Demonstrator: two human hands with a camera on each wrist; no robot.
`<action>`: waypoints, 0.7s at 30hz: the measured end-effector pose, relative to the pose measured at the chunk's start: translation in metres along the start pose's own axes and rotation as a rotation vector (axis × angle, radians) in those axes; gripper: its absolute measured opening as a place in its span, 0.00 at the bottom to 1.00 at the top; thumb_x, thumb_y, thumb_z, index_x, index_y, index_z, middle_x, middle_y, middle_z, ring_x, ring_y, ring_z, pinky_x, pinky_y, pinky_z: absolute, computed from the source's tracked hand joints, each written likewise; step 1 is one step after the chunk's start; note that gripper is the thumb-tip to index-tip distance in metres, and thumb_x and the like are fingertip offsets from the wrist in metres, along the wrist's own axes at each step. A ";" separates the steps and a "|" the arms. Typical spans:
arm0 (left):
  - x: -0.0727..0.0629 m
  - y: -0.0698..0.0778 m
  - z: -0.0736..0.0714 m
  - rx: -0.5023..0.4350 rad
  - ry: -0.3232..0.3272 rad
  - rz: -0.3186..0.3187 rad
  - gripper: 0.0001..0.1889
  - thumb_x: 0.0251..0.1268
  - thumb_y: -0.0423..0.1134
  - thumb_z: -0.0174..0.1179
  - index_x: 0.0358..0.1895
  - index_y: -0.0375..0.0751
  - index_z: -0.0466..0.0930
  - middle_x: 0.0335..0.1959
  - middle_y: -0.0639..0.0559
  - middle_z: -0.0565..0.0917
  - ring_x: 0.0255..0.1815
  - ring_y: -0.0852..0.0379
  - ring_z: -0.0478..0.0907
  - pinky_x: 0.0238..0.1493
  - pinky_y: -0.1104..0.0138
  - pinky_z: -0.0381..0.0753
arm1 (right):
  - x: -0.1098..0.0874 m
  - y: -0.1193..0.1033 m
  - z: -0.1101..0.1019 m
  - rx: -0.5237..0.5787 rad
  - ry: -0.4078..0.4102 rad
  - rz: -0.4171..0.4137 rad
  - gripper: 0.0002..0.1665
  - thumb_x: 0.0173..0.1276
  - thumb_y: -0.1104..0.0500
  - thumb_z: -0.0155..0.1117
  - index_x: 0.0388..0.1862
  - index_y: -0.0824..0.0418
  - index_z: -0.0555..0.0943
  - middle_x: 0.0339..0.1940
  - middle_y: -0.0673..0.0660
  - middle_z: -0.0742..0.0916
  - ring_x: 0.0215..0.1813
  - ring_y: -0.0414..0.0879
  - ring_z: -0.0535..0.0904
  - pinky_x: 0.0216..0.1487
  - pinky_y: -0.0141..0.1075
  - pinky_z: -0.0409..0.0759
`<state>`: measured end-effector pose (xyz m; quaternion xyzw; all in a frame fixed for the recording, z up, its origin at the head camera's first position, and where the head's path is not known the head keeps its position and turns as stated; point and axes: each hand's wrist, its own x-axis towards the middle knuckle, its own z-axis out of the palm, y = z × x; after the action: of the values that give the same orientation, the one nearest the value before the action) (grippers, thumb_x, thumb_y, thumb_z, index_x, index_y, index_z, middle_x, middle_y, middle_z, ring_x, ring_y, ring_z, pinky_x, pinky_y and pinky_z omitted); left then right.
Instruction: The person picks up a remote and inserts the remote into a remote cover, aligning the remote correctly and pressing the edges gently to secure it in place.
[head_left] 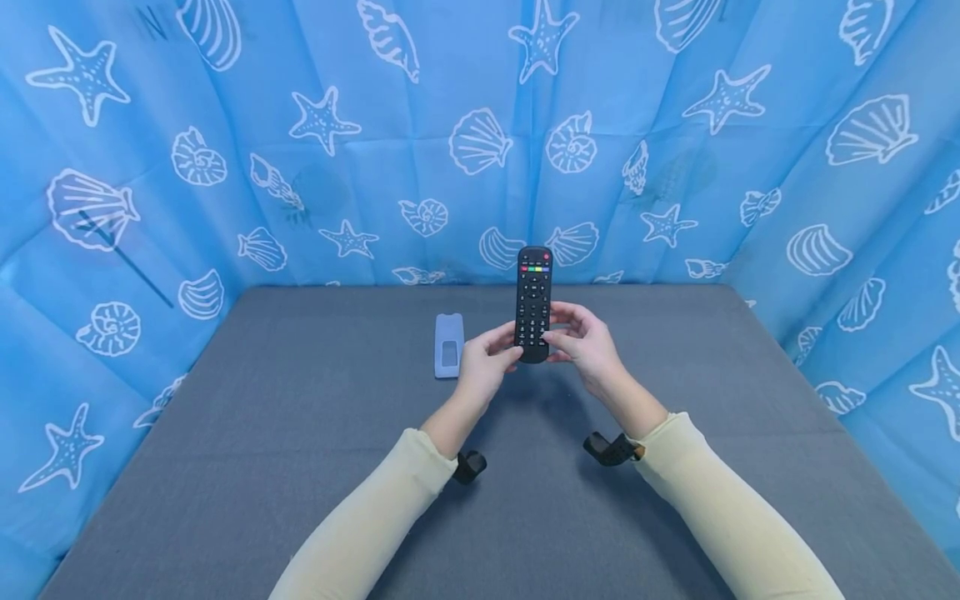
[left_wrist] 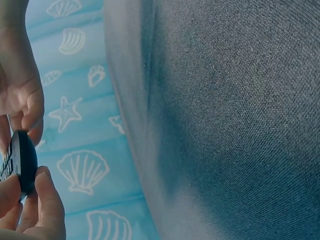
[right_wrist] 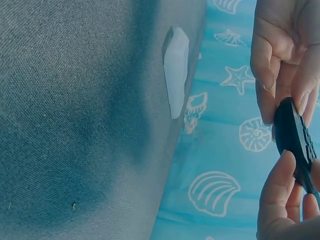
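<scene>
While both forearms (head_left: 375, 517) angle inward, hands (head_left: 482, 364) (head_left: 594, 348) pinch the black remote (head_left: 533, 304).

Head camera looks forward and down; both closer wrist views share the remote (right_wrist: 287, 131).

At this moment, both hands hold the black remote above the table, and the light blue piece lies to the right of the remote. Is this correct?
Not quite: the light blue piece lies to the left of the black remote, as the head view shows.
</scene>
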<state>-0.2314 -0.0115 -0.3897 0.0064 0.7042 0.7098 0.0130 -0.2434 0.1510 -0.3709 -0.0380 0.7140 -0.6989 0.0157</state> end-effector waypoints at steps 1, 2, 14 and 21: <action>0.000 0.000 0.000 -0.003 0.001 0.001 0.20 0.65 0.27 0.60 0.60 0.40 0.79 0.53 0.44 0.83 0.50 0.51 0.82 0.41 0.64 0.82 | 0.000 0.000 0.000 0.000 0.000 -0.004 0.29 0.69 0.72 0.56 0.68 0.72 0.64 0.49 0.58 0.75 0.41 0.38 0.78 0.32 0.32 0.81; 0.000 0.000 0.000 -0.007 0.001 0.001 0.20 0.65 0.27 0.60 0.60 0.40 0.79 0.53 0.44 0.83 0.50 0.51 0.82 0.41 0.64 0.82 | -0.001 0.000 0.000 0.000 -0.001 -0.007 0.29 0.69 0.72 0.56 0.68 0.72 0.64 0.50 0.58 0.75 0.41 0.38 0.78 0.32 0.32 0.81; -0.004 0.001 -0.004 -0.018 -0.022 0.032 0.20 0.66 0.26 0.59 0.61 0.39 0.78 0.53 0.43 0.83 0.52 0.50 0.82 0.44 0.62 0.82 | 0.000 -0.004 0.003 0.037 0.024 -0.001 0.25 0.71 0.69 0.57 0.65 0.72 0.66 0.47 0.54 0.76 0.44 0.39 0.76 0.33 0.32 0.80; -0.005 0.003 -0.004 -0.022 -0.034 0.027 0.20 0.66 0.26 0.60 0.60 0.39 0.79 0.53 0.44 0.83 0.51 0.51 0.82 0.43 0.63 0.82 | 0.002 -0.008 -0.001 0.046 0.026 -0.010 0.22 0.73 0.66 0.56 0.63 0.72 0.67 0.45 0.53 0.77 0.42 0.39 0.76 0.36 0.32 0.80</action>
<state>-0.2266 -0.0158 -0.3872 0.0280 0.6961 0.7173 0.0155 -0.2450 0.1514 -0.3631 -0.0323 0.6976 -0.7158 0.0038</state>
